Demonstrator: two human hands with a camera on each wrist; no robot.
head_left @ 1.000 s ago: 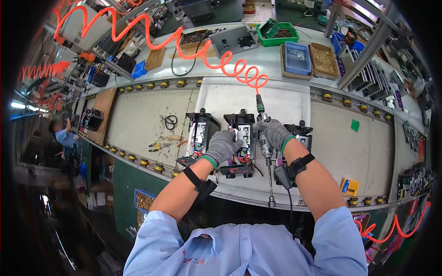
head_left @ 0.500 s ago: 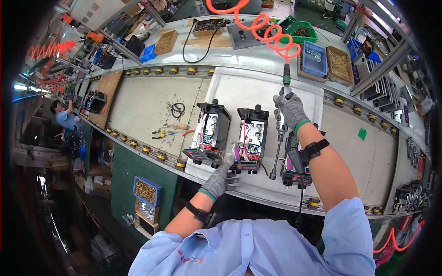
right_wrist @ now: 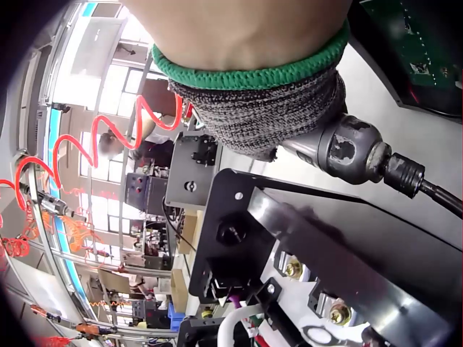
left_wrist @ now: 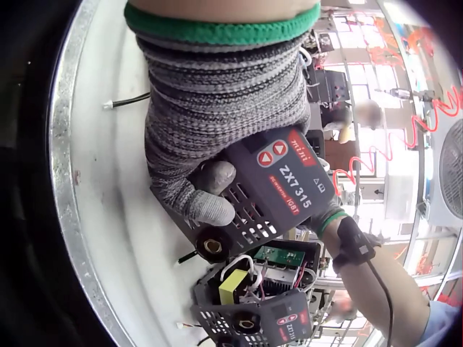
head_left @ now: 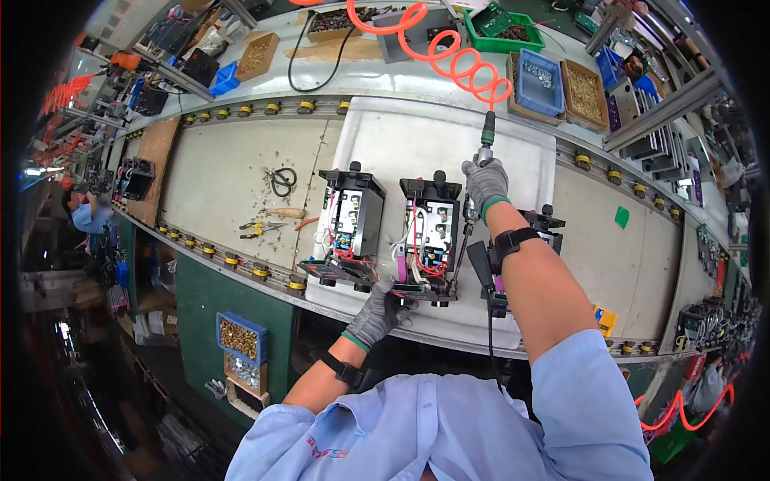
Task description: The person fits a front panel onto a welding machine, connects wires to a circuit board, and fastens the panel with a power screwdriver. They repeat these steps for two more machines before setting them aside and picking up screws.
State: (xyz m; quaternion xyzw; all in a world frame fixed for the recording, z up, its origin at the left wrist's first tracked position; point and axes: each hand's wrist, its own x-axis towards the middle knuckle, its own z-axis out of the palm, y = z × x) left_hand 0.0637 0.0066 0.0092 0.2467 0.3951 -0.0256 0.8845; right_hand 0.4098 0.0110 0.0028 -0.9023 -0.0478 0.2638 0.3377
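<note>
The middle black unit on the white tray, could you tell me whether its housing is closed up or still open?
Open. The middle unit lies with its circuit board and red wires exposed, and the left hand grips its front panel, which reads ZX7315.

The screwdriver's [head_left: 467, 210] bit tip hides behind the middle unit [head_left: 429, 232].

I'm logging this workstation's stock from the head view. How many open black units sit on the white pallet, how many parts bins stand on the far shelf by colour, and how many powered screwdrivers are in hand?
Open black units: 3, left, middle, and right partly behind the arm
Blue bins: 2
Green bins: 1
Screwdrivers: 1
Total: 7
</note>
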